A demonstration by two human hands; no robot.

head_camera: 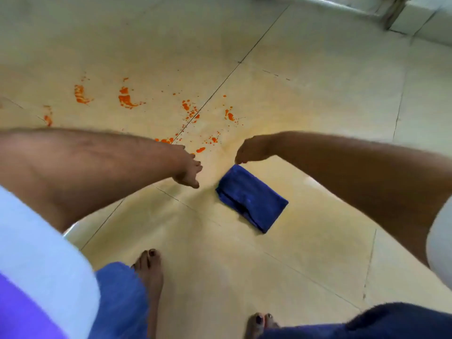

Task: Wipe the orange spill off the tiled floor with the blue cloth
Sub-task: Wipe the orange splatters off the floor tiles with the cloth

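The orange spill (127, 97) lies as smears and droplets across the cream tiled floor (318, 99), with more splatter (190, 111) along a grout line and drops (200, 150) close to my hands. The blue cloth (252, 198), folded into a rectangle, rests on the floor below and right of the spill. My right hand (252, 150) reaches down with bunched fingertips pinching the cloth's far corner. My left hand (188, 170) hovers to the left of the cloth with relaxed fingers, holding nothing.
My bare feet (150, 272) (260, 324) stand on the tiles near the bottom edge. A wall base and a door frame post (393, 13) run along the top right. Bare tiles stretch to the right of the cloth.
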